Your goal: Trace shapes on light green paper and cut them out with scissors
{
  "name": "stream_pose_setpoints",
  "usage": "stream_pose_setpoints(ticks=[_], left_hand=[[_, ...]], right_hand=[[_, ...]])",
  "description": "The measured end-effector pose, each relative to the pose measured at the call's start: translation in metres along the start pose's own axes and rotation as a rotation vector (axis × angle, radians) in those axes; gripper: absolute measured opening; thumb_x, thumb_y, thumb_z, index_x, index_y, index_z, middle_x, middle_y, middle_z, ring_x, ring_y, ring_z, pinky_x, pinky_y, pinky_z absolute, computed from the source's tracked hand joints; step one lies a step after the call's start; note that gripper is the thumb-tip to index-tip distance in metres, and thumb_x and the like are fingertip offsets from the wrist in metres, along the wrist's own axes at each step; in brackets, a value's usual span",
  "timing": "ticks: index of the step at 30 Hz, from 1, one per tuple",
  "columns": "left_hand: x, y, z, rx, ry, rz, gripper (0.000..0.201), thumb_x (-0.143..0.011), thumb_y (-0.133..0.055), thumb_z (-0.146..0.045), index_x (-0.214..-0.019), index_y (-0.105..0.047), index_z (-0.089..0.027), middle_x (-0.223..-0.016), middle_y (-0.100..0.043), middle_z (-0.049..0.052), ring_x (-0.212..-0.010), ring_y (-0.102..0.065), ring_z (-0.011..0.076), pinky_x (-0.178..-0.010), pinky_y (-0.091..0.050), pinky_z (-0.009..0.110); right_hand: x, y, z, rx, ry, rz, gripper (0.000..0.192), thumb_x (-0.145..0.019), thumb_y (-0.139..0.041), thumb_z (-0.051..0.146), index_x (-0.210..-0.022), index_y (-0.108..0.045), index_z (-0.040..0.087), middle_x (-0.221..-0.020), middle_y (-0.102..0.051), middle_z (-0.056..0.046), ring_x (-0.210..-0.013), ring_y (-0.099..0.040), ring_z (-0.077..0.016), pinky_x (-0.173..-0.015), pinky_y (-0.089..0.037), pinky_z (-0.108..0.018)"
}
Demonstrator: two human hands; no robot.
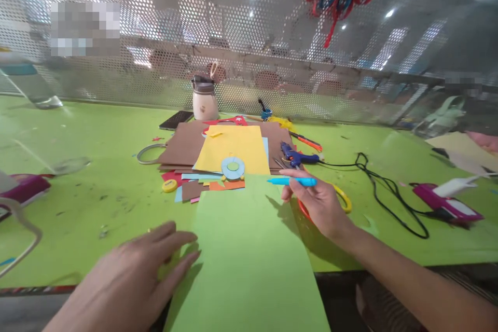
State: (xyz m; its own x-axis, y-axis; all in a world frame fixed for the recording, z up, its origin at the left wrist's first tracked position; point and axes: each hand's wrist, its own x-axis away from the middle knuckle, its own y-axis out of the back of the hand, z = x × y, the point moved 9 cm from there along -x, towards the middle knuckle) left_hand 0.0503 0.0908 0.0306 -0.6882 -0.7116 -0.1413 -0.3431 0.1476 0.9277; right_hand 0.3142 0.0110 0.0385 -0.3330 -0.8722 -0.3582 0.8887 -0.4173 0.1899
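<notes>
Blue pen point(291, 181) pinched in my right hand point(321, 205), centre right of frame, over far edge of green paper sheet point(249, 254). My left hand point(136, 275) flat, fingers loose, pressing sheet's left edge, lower left. Glue gun point(296, 156) just beyond pen.

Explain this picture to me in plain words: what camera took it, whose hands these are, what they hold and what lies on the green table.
There is no machine here. One camera sits on a person's head and looks forward and down, so both hands are that person's own. The right hand holds a light blue pen in its fingers. The left hand lies flat, holding nothing, at the left edge of a light green paper sheet. Behind it on the green table lies a stack of coloured paper with a yellow sheet on top and a blue paper disc. Nearby are a blue glue gun with a black cord, a cream bottle and a dark phone.
</notes>
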Motion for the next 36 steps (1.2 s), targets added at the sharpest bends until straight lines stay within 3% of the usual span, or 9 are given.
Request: stream_pose_setpoints(ticks=[3, 6, 11, 19, 23, 28, 32, 34, 36], left_hand=[[-0.032, 0.004, -0.007, -0.145, -0.028, 0.071, 0.037, -0.081, -0.047, -0.054, -0.1, -0.069, -0.03, -0.107, -0.068, 0.006, -0.077, -0.067, 0.0267, -0.067, -0.048, 0.036], [-0.056, -0.007, -0.012, -0.252, -0.017, 0.156, 0.039, -0.083, -0.045, -0.048, -0.104, -0.064, -0.021, -0.106, -0.067, 0.012, -0.077, -0.065, 0.0313, -0.064, -0.047, 0.04], [-0.064, -0.015, -0.011, -0.213, 0.021, 0.076, 0.039, -0.086, -0.043, -0.045, -0.112, -0.055, -0.019, -0.115, -0.06, 0.014, -0.092, -0.062, 0.0304, -0.076, -0.045, 0.041], [-0.096, -0.006, 0.01, -0.026, 0.128, 0.067, 0.036, -0.083, -0.044, -0.046, -0.103, -0.06, -0.02, -0.085, -0.069, 0.007, -0.078, -0.064, 0.0258, -0.06, -0.04, 0.031], [-0.102, -0.013, 0.011, 0.018, 0.136, 0.091, 0.027, -0.075, -0.054, -0.04, -0.091, -0.063, -0.021, -0.074, -0.068, 0.004, -0.07, -0.062, 0.0244, -0.056, -0.038, 0.03], [-0.096, -0.024, 0.013, 0.169, 0.094, 0.162, 0.027, -0.073, -0.054, -0.034, -0.092, -0.064, -0.019, -0.064, -0.061, -0.002, -0.06, -0.058, 0.0179, -0.055, -0.041, 0.027], [-0.105, -0.004, 0.013, 0.25, 0.038, 0.174, 0.03, -0.076, -0.052, -0.037, -0.097, -0.064, -0.019, -0.066, -0.06, -0.003, -0.057, -0.057, 0.0149, -0.054, -0.043, 0.026], [-0.119, 0.014, 0.013, 0.243, 0.021, 0.159, 0.028, -0.078, -0.052, -0.037, -0.097, -0.063, -0.019, -0.069, -0.062, -0.002, -0.053, -0.056, 0.0139, -0.053, -0.043, 0.026], [-0.14, 0.03, 0.014, 0.204, 0.0, 0.135, 0.025, -0.077, -0.058, -0.033, -0.096, -0.064, -0.019, -0.072, -0.063, -0.001, -0.062, -0.058, 0.0159, -0.057, -0.044, 0.027]], right_hand=[[-0.003, 0.01, -0.003, 0.094, 0.003, -0.054, 0.023, -0.093, -0.049, 0.036, -0.111, -0.06, 0.025, -0.071, -0.065, 0.001, -0.067, -0.065, -0.0178, -0.071, -0.055, -0.034], [-0.017, 0.016, -0.012, 0.233, -0.001, -0.024, 0.022, -0.095, -0.046, 0.034, -0.11, -0.057, 0.021, -0.081, -0.068, -0.002, -0.075, -0.068, -0.018, -0.075, -0.056, -0.035], [-0.051, 0.002, -0.033, 0.601, 0.021, 0.175, 0.021, -0.091, -0.058, 0.029, -0.107, -0.06, 0.016, -0.102, -0.066, -0.005, -0.091, -0.065, -0.021, -0.079, -0.053, -0.042], [-0.064, -0.031, -0.031, 1.055, 0.068, 0.41, 0.023, -0.092, -0.057, 0.032, -0.111, -0.06, 0.019, -0.115, -0.063, -0.007, -0.098, -0.062, -0.0226, -0.084, -0.051, -0.044], [-0.069, -0.032, -0.04, 1.087, 0.015, 0.489, 0.023, -0.092, -0.057, 0.03, -0.112, -0.06, 0.019, -0.113, -0.063, -0.007, -0.092, -0.064, -0.0205, -0.078, -0.054, -0.04], [-0.07, -0.032, -0.039, 0.965, 0.05, 0.589, 0.022, -0.092, -0.058, 0.028, -0.11, -0.06, 0.016, -0.108, -0.065, -0.006, -0.088, -0.065, -0.0197, -0.076, -0.055, -0.039], [-0.081, -0.02, -0.022, 0.893, 0.077, 0.525, 0.022, -0.092, -0.058, 0.028, -0.11, -0.06, 0.016, -0.106, -0.065, -0.006, -0.085, -0.066, -0.0191, -0.074, -0.055, -0.039], [-0.096, -0.015, -0.013, 0.877, 0.089, 0.472, 0.023, -0.092, -0.058, 0.028, -0.111, -0.059, 0.016, -0.106, -0.065, -0.006, -0.085, -0.066, -0.0191, -0.073, -0.056, -0.038], [-0.115, -0.013, -0.009, 0.874, 0.108, 0.423, 0.024, -0.092, -0.058, 0.027, -0.113, -0.059, 0.016, -0.109, -0.064, -0.006, -0.088, -0.066, -0.0199, -0.074, -0.055, -0.039]])
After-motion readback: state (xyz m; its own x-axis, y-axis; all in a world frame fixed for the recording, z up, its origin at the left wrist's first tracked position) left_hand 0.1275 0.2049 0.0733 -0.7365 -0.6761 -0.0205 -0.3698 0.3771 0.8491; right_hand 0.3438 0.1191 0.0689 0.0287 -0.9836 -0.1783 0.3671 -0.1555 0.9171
